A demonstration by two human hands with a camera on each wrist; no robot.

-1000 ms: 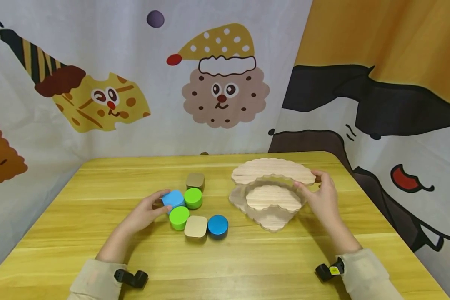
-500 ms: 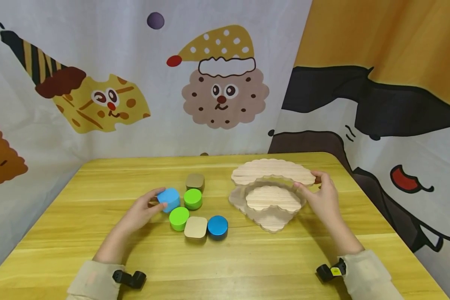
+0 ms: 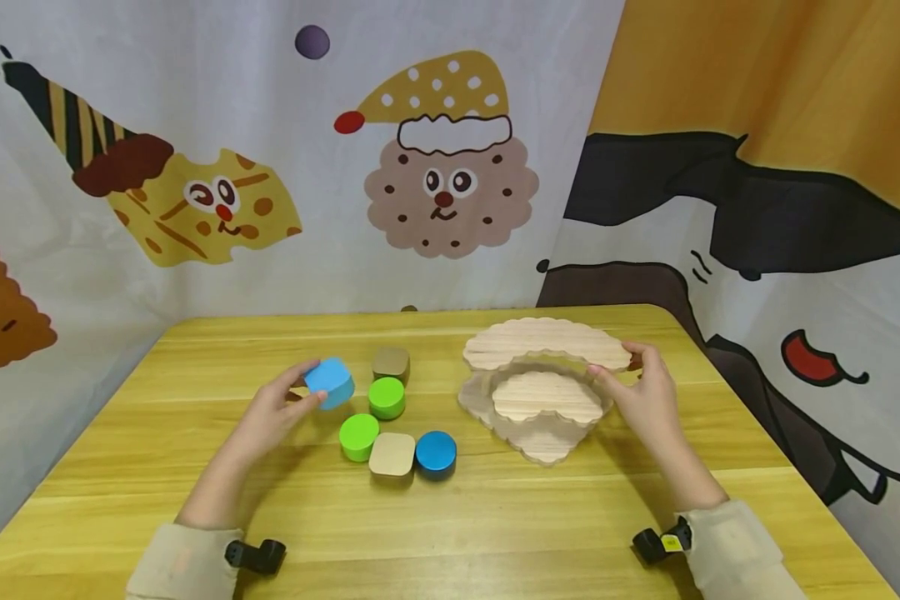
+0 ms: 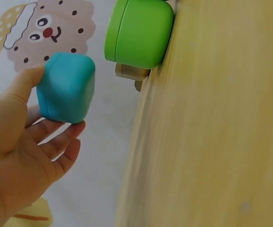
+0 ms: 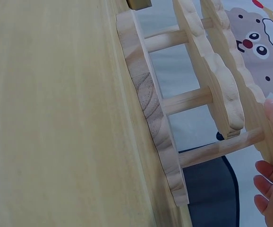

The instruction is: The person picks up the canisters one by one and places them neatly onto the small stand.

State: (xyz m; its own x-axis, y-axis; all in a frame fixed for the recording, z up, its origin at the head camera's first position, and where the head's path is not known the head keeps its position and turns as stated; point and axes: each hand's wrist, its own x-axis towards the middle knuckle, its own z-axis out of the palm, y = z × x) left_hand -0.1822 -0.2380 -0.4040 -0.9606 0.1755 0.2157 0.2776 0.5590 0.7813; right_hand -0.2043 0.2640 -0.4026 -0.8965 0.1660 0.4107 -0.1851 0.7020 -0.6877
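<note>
My left hand (image 3: 268, 417) pinches a light blue, rounded-square lidded tin (image 3: 332, 382) between thumb and fingers. In the left wrist view this tin (image 4: 66, 87) is tilted and raised off the table. My right hand (image 3: 645, 398) grips the right end of the top tier of a wooden tiered stand (image 3: 543, 340) with scalloped edges. Dowels (image 5: 188, 101) join its tiers in the right wrist view, and its base (image 5: 150, 104) stands on the table. Nearest the left hand are two round green tins, one farther back (image 3: 386, 398) and one closer (image 3: 359, 437).
A beige rounded-square tin (image 3: 392, 454) sits beside a round dark blue tin (image 3: 436, 455) in front. Another tan tin (image 3: 391, 362) stands behind the greens. The wooden table (image 3: 450, 533) ends at a printed curtain (image 3: 270, 83).
My left hand has lifted the light blue tin away from the green tins, moving it left and back and tilting it. The right hand and the stand have stayed in place.
</note>
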